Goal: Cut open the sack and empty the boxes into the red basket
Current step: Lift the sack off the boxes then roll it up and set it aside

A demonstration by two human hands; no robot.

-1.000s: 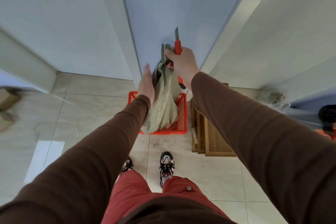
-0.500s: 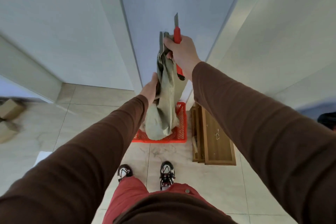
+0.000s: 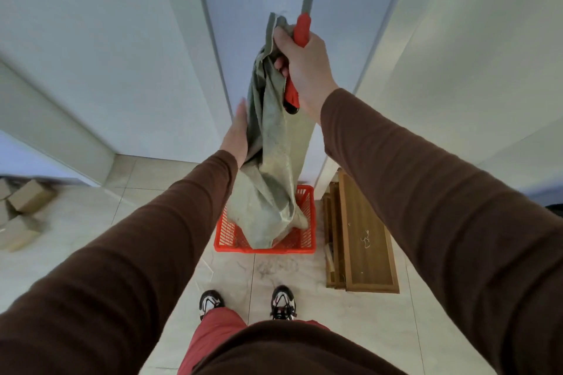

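The right hand (image 3: 307, 70) is clenched round both the bunched top end of a limp grey-green woven plastic sack (image 3: 271, 167) and a red-handled utility knife (image 3: 300, 39) whose blade points upward, holding the sack high so that its lower end hangs down into the red plastic mesh basket (image 3: 304, 237) on the tiled floor (image 3: 76, 222). The left hand (image 3: 237, 137) lies against the sack's left side with its fingers fairly straight. Small brown cardboard boxes (image 3: 24, 201) lie on the floor far to the left, and flat wooden frames (image 3: 362, 237) lie just right of the basket.
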